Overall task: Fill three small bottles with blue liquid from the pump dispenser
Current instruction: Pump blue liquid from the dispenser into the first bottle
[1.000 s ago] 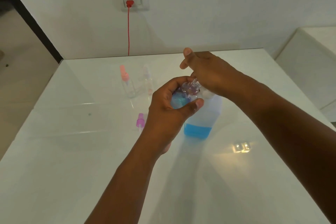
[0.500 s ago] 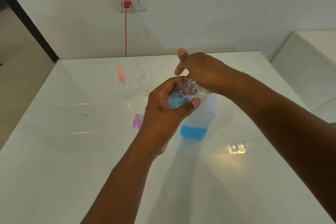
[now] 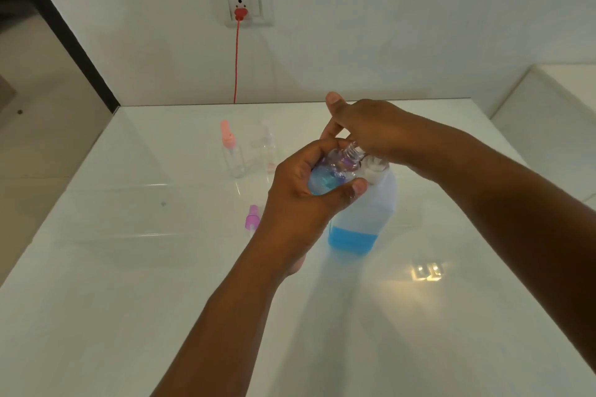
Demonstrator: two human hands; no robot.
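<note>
Head view: my left hand (image 3: 300,200) is wrapped around a small clear bottle (image 3: 332,171), thumb across its near side, holding it tilted with the threaded open neck pointing up and to the right. Blue liquid shows in the bottle's lower part. My right hand (image 3: 364,129) lies over the top of the pump dispenser (image 3: 364,213), fingers bent down over the pump head; the head itself is hidden, so I cannot tell whether I grasp it or only press on it. The dispenser stands on the white table (image 3: 129,300), just right of the held bottle, a low band of blue liquid at its bottom. Far left stand a pink-capped bottle (image 3: 233,155) and a clear-capped bottle (image 3: 268,151). A purple spray cap (image 3: 252,222) lies near my left wrist.
</note>
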